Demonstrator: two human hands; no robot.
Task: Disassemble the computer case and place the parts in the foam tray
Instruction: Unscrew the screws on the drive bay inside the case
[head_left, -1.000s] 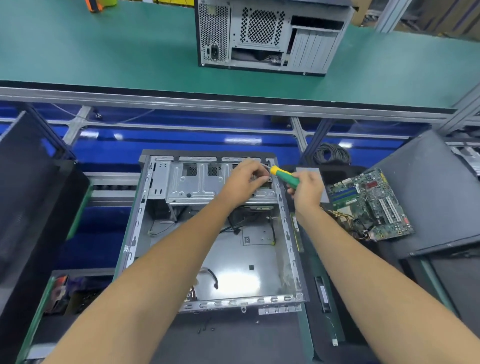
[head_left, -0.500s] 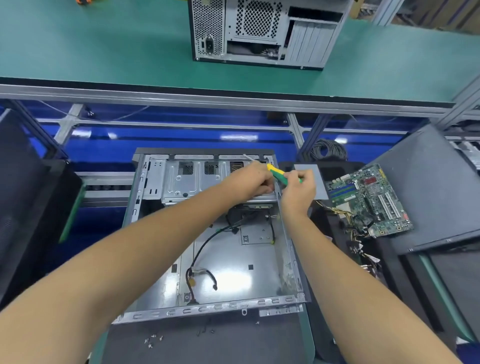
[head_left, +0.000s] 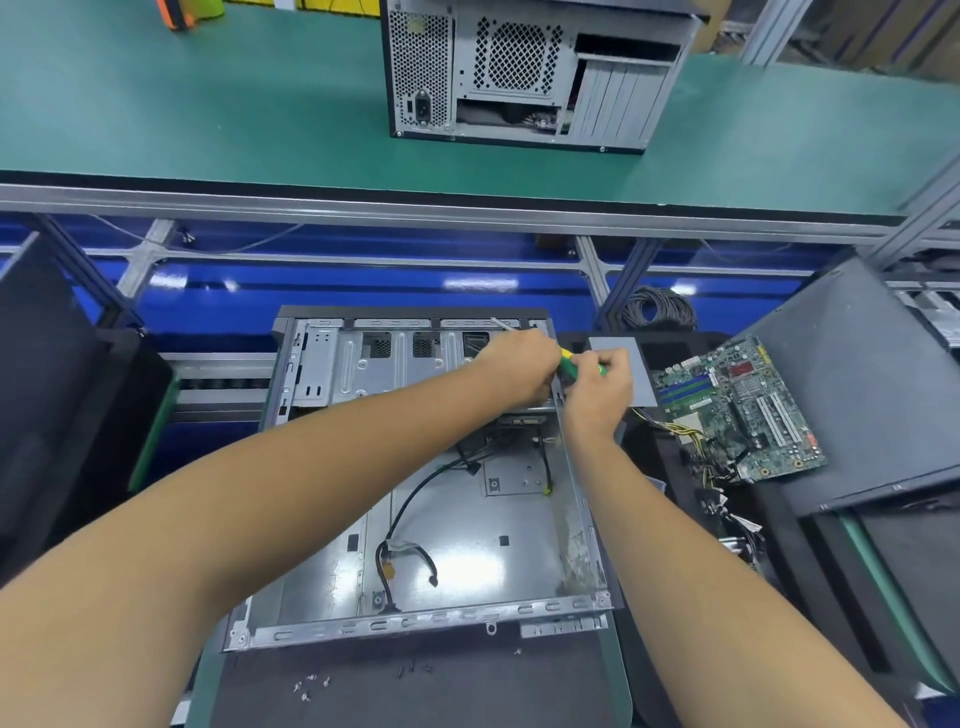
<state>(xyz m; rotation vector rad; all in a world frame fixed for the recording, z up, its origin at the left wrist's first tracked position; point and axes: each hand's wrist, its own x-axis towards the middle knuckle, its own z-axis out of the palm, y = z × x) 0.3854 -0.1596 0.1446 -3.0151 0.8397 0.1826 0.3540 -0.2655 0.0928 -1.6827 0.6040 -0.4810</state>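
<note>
The open computer case (head_left: 322, 631) lies flat before me, its silver floor bare but for loose black cables (head_left: 410, 512). At the case's far right corner, my right hand (head_left: 597, 392) grips a yellow-green screwdriver (head_left: 569, 361). Its metal shaft (head_left: 501, 325) pokes out beyond my left hand (head_left: 519, 371). My left hand curls over the drive cage (head_left: 363, 374) at the shaft; what its fingers hold is hidden. A removed green motherboard (head_left: 737, 405) rests on dark foam (head_left: 857, 395) at the right.
Several loose screws (head_left: 311, 683) lie on the dark mat in front of the case. A second computer tower (head_left: 524, 73) stands on the green bench beyond. Dark foam trays (head_left: 47, 395) stand at the left. A coil of cable (head_left: 657, 306) sits behind.
Both hands drew closer together at the case's far right corner, the right hand sliding left along the screwdriver. The view shifted slightly, so more of the case floor and cables shows.
</note>
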